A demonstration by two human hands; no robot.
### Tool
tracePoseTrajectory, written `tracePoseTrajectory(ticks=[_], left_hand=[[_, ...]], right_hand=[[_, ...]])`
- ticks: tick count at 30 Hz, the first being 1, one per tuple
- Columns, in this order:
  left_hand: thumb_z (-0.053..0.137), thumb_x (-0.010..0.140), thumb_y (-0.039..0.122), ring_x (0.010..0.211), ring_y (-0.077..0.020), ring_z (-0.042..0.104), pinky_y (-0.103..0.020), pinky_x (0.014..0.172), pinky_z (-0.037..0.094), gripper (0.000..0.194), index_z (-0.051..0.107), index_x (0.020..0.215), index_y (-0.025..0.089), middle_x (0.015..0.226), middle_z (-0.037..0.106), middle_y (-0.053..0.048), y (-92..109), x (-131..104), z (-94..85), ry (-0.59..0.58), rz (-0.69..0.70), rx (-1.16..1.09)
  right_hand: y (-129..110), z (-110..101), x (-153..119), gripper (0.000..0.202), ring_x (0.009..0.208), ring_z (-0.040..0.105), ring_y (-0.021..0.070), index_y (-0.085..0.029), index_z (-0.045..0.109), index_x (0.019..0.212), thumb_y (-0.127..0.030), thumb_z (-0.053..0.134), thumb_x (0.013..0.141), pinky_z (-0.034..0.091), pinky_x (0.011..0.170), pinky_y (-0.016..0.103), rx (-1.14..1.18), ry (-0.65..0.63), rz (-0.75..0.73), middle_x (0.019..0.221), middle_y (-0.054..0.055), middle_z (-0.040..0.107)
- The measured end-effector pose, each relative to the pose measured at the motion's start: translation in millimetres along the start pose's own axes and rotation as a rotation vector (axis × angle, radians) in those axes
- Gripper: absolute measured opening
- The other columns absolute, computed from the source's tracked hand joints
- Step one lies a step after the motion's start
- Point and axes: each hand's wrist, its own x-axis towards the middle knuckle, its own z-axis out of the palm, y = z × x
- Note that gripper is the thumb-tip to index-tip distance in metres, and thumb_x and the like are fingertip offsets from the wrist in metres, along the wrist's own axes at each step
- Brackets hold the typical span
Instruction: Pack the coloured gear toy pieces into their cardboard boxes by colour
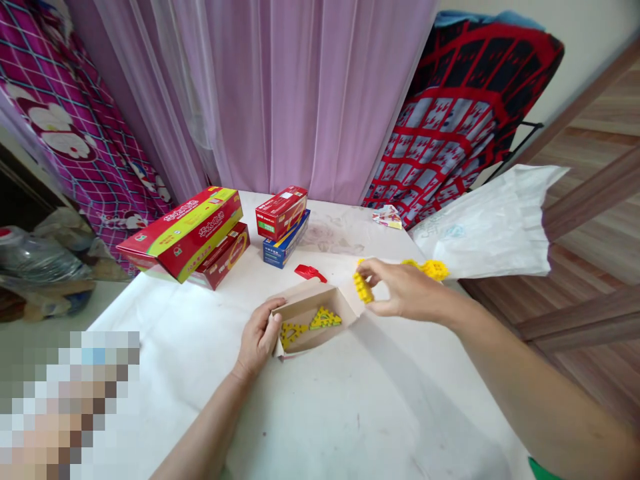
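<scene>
An open cardboard box (300, 347) lies on the white-covered table, with yellow notched triangular pieces (326, 318) inside. My left hand (259, 337) grips the left end of the box, its thumb over the rim. Just beyond the box's right end, my right hand (395, 290) holds a yellow notched piece (363, 288) between thumb and fingers, above the table. More yellow pieces (436, 269) lie behind my right hand, partly hidden by it. Behind the box is a small red object (311, 273).
Red and yellow boxes (200, 230) are stacked at the back left. Beside them a red box (281, 212) rests on a blue box (286, 245). A white plastic bag (490, 227) hangs over the right edge. A crumpled wrapper (387, 217) lies at the back.
</scene>
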Motion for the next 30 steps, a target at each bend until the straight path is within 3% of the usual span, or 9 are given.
tracePoseTrajectory(ticks=[3,7,12,17,21,30], left_hand=[[0.045,0.09,0.047,0.11,-0.0251,0.063,-0.041,0.1,0.047,0.042,0.065,0.113,0.018,0.118,0.068,-0.011,-0.4,1.0,-0.7,0.001,0.024,0.019],[0.046,0.089,0.046,0.109,-0.0242,0.063,-0.04,0.101,0.047,0.041,0.066,0.111,0.018,0.115,0.069,-0.01,0.9,2.6,-0.8,0.003,0.05,0.027],[0.046,0.089,0.044,0.109,-0.0232,0.063,-0.039,0.1,0.047,0.038,0.066,0.11,0.019,0.114,0.07,-0.009,1.3,3.1,1.0,0.012,0.064,0.03],[0.046,0.089,0.042,0.108,-0.0227,0.064,-0.038,0.1,0.047,0.037,0.066,0.11,0.019,0.114,0.07,-0.009,0.8,3.3,2.5,0.029,0.067,0.032],[0.048,0.087,0.042,0.107,-0.0234,0.064,-0.039,0.099,0.048,0.035,0.067,0.107,0.02,0.112,0.071,-0.009,2.2,3.8,2.3,0.031,0.07,0.036],[0.045,0.089,0.044,0.107,-0.0238,0.064,-0.039,0.098,0.048,0.039,0.067,0.109,0.019,0.112,0.07,-0.009,4.0,2.5,1.5,0.025,0.057,0.044]], right_hand=[[-59.7,21.9,13.1,0.046,0.09,0.066,0.0212,-0.021,0.056,0.115,-0.028,0.068,0.07,0.045,0.074,0.029,-0.015,-0.148,-0.192,0.105,0.006,0.07],[-93.1,51.2,36.8,0.042,0.094,0.065,0.0251,-0.017,0.06,0.11,-0.029,0.07,0.071,0.045,0.077,0.033,-0.12,-0.229,-0.322,0.106,0.01,0.069],[-94.3,67.3,51.4,0.041,0.094,0.066,0.0253,-0.018,0.061,0.111,-0.031,0.07,0.073,0.047,0.076,0.032,-0.156,-0.263,-0.374,0.106,0.009,0.07],[-99.6,86.3,60.5,0.044,0.097,0.067,0.0279,-0.012,0.062,0.115,-0.027,0.071,0.074,0.049,0.082,0.035,-0.333,-0.296,-0.489,0.109,0.015,0.07],[-104.6,96.3,64.4,0.039,0.091,0.068,0.0271,-0.012,0.065,0.109,-0.026,0.071,0.074,0.05,0.079,0.035,-0.372,-0.3,-0.487,0.103,0.015,0.072],[-81.9,76.5,54.4,0.043,0.102,0.065,0.0273,-0.016,0.064,0.112,-0.029,0.072,0.072,0.047,0.083,0.033,-0.204,-0.227,-0.371,0.113,0.013,0.07]])
